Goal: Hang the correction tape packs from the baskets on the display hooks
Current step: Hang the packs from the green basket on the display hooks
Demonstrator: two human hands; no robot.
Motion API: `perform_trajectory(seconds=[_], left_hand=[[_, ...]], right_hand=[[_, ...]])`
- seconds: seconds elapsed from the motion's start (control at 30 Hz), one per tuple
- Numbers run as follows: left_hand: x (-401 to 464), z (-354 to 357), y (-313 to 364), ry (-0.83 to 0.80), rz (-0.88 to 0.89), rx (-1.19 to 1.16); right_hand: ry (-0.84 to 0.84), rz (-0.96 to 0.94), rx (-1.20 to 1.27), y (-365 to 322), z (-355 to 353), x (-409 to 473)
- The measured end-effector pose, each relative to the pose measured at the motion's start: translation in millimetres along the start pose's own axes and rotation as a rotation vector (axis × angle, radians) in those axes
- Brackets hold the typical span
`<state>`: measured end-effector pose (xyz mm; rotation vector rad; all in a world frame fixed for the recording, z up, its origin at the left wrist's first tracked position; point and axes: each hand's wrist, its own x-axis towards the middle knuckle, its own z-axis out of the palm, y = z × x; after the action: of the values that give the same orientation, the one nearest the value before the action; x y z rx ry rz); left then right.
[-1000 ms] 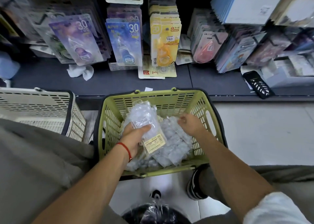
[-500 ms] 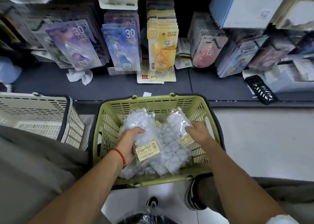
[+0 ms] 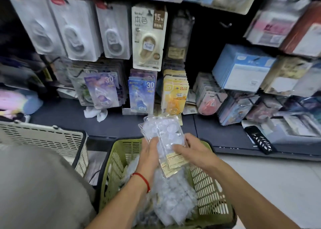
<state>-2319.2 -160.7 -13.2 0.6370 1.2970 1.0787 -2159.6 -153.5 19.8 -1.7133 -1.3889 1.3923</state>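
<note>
Both hands hold a small stack of clear correction tape packs lifted above the green basket. My left hand grips the stack's left edge, thumb on the front. My right hand holds the lower right side near the yellowish labels. More clear packs lie heaped in the basket below. Ahead, display hooks carry hanging packs: white ones, a beige 15M pack, purple, blue and yellow ones. A bare hook shows on the dark panel at right.
A cream basket stands to the left of the green one. A dark shelf ledge runs under the hooks, with a crumpled white cloth and a black object on it. Boxed goods fill the right side. My grey-clad knee is at lower left.
Both hands rose out of the basket and came together, joining their packs into one stack. The camera tilted up, bringing the upper rows of hooks into sight.
</note>
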Motion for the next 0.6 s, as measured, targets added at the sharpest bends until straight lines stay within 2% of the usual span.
perform_trajectory(seconds=[0.1,0.23,0.33,0.4,0.5,0.6], left_hand=[[-6.5,2.1,27.2,-0.091,0.025,-0.104],[-6.9,3.8,79.2,-0.363,0.074,-0.234],[-1.6,6.0,121.7,-0.507,0.045,-0.204],[4.1,9.9,147.8,-0.583,0.062,-0.095],[20.0,14.4,181.3,-0.55,0.237,0.06],[33.5,16.7,208.9,-0.463,0.409,0.176]], right_hand=[[0.016,-0.121,-0.042,-35.0,-12.4,-2.4],[0.033,-0.261,0.009,-77.5,-37.1,2.9],[0.097,-0.355,0.085,-108.7,-55.0,12.7],[0.108,-0.419,0.083,-125.1,-65.8,18.7],[0.115,-0.494,0.114,-140.1,-77.6,29.1],[0.283,-0.574,0.154,-145.4,-88.4,43.8]])
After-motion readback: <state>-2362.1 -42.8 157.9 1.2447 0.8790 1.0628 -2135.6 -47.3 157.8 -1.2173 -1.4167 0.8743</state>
